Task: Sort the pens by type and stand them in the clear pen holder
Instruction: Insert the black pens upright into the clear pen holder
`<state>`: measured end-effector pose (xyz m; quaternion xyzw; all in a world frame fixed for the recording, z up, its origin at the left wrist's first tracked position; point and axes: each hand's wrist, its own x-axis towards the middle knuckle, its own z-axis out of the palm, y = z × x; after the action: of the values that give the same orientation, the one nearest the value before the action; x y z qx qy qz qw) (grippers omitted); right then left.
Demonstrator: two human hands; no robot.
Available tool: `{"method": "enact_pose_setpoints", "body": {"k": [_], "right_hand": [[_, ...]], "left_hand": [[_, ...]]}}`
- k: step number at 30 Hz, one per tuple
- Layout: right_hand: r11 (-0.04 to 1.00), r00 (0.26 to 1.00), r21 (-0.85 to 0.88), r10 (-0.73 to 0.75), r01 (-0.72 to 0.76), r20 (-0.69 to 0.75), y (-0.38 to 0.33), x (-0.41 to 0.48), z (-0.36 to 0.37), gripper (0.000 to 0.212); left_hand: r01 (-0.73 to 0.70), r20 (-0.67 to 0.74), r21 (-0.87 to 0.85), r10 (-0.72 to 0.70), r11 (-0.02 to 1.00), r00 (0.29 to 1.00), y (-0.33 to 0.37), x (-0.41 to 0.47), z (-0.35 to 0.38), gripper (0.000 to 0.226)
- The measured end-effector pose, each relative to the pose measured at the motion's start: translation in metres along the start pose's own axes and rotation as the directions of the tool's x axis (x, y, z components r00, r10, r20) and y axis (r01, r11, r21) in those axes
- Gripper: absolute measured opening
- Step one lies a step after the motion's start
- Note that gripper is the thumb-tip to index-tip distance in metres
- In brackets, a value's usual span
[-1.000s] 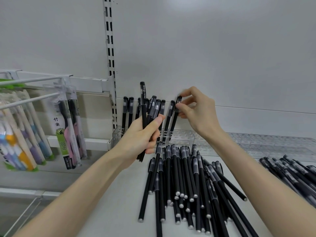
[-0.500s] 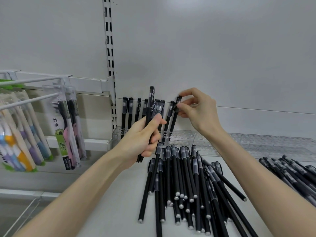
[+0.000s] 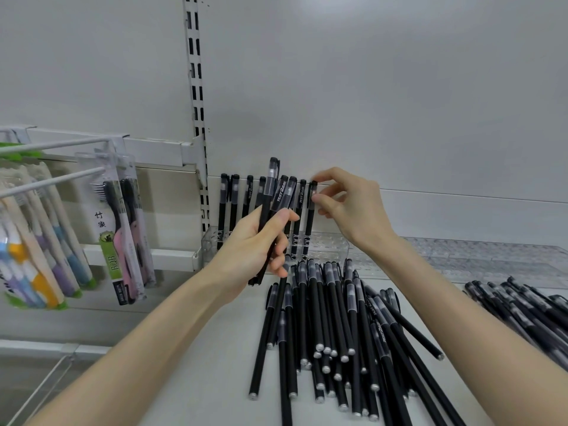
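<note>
Right hand (image 3: 350,207) up at the back of the shelf, thumb and forefinger pinching the cap of the end pen (image 3: 310,216) in the standing row; cap at about 9 o'clock from the palm, other fingers (image 3: 330,210) loosely curled. Long axis of that pen near upright, tip down in the clear holder (image 3: 332,247), top leaning slightly toward 1 o'clock. Left hand (image 3: 255,247) closed round a small bundle of pens (image 3: 272,204), caps up toward 12 o'clock, ends poking out below the fist toward 6. Bundle just beside the standing row, at 9 o'clock from the right hand, near but apart. Free slots of the holder at 3 o'clock from the pinched pen, so the right hand clearly nearer them. Loose heap of pens (image 3: 322,327) flat on the surface at 6 o'clock, axes mostly running 12 to 6. Likely next: release, then a short reach toward 9 o'clock for one pen from the bundle.
</note>
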<state>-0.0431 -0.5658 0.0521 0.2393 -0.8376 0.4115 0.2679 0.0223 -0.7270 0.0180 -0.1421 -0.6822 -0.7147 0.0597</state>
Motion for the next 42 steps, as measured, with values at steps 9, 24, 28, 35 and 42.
{"method": "enact_pose_setpoints", "body": {"k": [9, 24, 28, 35, 42], "right_hand": [[0.937, 0.982, 0.33, 0.058, -0.116, 0.179, -0.025, -0.027, -0.012, 0.015], [0.959, 0.935, 0.285, 0.108, -0.007, -0.339, -0.01, -0.01, -0.025, 0.022], [0.986, 0.948, 0.167, 0.072, -0.02, -0.31, 0.0, -0.006, -0.015, 0.016], [0.999, 0.985, 0.046, 0.009, -0.001, -0.171, 0.007, -0.003, -0.004, 0.018], [0.999, 0.993, -0.017, -0.051, 0.05, -0.108, 0.009, -0.001, -0.003, 0.021]], "left_hand": [[-0.009, 0.098, 0.014, 0.008, 1.0, 0.995, 0.002, -0.002, 0.005, 0.027], [-0.002, -0.181, 0.102, 0.02, 0.995, 0.983, -0.002, 0.0, -0.002, 0.032], [0.007, -0.169, 0.068, 0.004, 0.998, 0.986, -0.002, 0.0, -0.002, 0.035], [-0.03, -0.152, 0.015, 0.032, 0.999, 0.988, -0.003, 0.002, -0.001, 0.022], [-0.052, -0.113, 0.09, 0.062, 0.995, 0.992, -0.004, 0.001, -0.001, 0.026]]}}
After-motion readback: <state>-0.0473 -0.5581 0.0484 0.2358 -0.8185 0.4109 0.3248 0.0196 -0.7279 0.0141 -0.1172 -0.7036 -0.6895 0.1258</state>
